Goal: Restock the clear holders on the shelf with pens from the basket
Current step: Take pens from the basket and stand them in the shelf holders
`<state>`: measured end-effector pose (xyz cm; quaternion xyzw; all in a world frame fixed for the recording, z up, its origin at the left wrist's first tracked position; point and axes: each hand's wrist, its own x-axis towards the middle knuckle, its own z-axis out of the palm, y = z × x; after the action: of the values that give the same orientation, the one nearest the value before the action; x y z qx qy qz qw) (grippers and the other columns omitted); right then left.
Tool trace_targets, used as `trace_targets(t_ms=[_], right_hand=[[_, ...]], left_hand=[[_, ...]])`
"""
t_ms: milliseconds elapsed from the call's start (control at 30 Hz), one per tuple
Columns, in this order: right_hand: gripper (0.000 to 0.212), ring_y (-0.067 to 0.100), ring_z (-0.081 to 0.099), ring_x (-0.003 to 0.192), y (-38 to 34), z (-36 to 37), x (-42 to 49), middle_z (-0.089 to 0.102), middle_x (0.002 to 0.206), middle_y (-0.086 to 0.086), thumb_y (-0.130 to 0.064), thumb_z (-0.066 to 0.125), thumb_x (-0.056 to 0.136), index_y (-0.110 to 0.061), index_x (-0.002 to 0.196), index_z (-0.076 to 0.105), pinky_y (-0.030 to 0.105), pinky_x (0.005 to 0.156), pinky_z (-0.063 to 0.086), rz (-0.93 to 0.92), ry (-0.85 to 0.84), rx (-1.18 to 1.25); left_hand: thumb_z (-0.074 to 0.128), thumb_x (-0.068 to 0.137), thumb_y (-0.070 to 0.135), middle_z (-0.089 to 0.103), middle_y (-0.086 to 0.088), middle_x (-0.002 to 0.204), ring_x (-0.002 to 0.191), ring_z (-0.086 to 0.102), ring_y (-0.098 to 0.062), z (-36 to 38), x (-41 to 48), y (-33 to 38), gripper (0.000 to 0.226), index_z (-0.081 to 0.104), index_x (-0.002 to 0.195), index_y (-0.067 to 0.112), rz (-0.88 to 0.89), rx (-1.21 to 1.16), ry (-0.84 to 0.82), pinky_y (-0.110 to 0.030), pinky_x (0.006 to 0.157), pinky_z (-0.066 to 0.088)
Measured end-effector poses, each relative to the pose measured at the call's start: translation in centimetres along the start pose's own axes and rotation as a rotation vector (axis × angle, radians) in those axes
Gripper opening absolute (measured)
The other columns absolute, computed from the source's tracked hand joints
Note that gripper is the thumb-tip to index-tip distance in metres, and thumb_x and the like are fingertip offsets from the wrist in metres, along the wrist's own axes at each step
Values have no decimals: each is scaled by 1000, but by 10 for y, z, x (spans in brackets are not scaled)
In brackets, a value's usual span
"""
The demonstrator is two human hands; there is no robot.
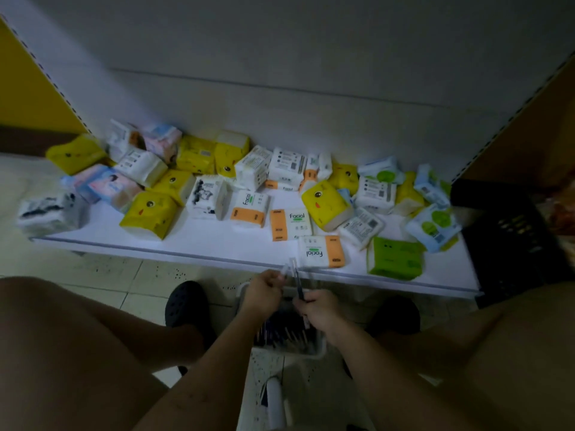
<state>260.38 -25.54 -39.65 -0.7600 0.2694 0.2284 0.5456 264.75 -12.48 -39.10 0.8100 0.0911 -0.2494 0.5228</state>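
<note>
Gathering stock above the basket (pixel 314 349), I have my left hand (pixel 263 295) clamped on several clear-capped pens (pixel 287 269) and my right hand (pixel 320 311) pinching a dark pen (pixel 300 287). I'd align the tips before rising. No clear holders show on the shelf (pixel 186 244).

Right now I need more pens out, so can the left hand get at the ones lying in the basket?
Probably yes: the open basket sits just under the left hand, its pens uncovered. But that hand already pinches a clear pen, so its fingers are occupied.
</note>
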Motion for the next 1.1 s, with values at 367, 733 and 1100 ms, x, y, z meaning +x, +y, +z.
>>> trace_targets(t_ms=[367,733,1100], right_hand=[[10,22,67,72,-54,-46,-37,64,76,2,-10,65,89,-15,86,56,40,64,55,-398,308,139],[37,10,67,67,-111,-118,-100,62,79,-7,-11,67,89,-22,121,55,32,60,58,-727,597,183],[43,29,63,62,-183,-187,-205,57,81,-16,-26,55,97,-66,111,45,53,56,52,-1144,777,27]], left_hand=[[42,102,10,63,-17,84,73,66,-29,8,-18,96,29,55,126,21,308,-278,-69,-36,60,57],[46,100,10,64,-7,86,81,71,-19,-12,-75,208,37,57,113,43,731,-172,-135,-45,75,59],[58,94,6,61,-7,96,76,72,-15,-36,-152,310,33,62,118,29,1085,-116,-69,-51,72,57]])
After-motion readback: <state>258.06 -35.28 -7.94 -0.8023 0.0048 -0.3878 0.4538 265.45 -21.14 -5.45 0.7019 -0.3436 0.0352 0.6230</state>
